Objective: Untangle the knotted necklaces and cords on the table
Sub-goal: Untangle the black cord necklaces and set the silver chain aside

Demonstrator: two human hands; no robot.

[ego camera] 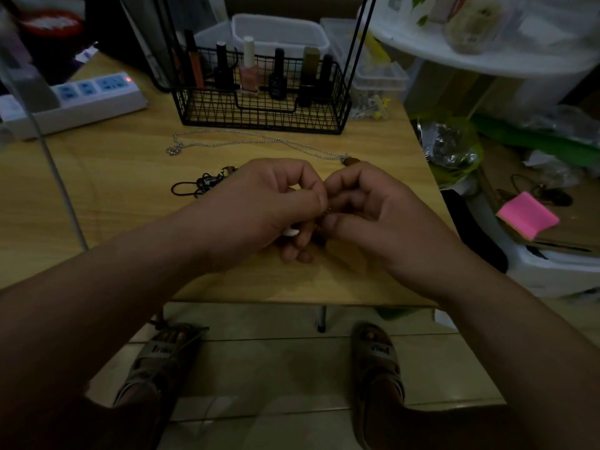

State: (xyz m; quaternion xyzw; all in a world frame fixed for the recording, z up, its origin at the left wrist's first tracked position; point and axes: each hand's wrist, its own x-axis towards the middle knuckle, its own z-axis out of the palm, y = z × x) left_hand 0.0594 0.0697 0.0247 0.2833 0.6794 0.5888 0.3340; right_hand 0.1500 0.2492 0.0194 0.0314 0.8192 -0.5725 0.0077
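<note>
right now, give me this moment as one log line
hands: left hand, right hand pinch tangled piece | on table: silver chain, black cord

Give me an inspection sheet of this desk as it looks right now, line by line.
Surface: wooden table, dimly lit.
Job's things: silver chain lies stretched out in front of the wire basket; black cord tangle lies to the left of the left hand; a white piece shows under that hand.
Clutter: the wire basket holds nail polish bottles.
Hands: left hand and right hand meet at the fingertips, pinching a small metal piece, too small to identify.
Cables: power strip with a red light on; grey cable crosses the table's left side.
Surroundings: plastic bags and pink notepad to the right; sandalled feet on the tile floor.
</note>
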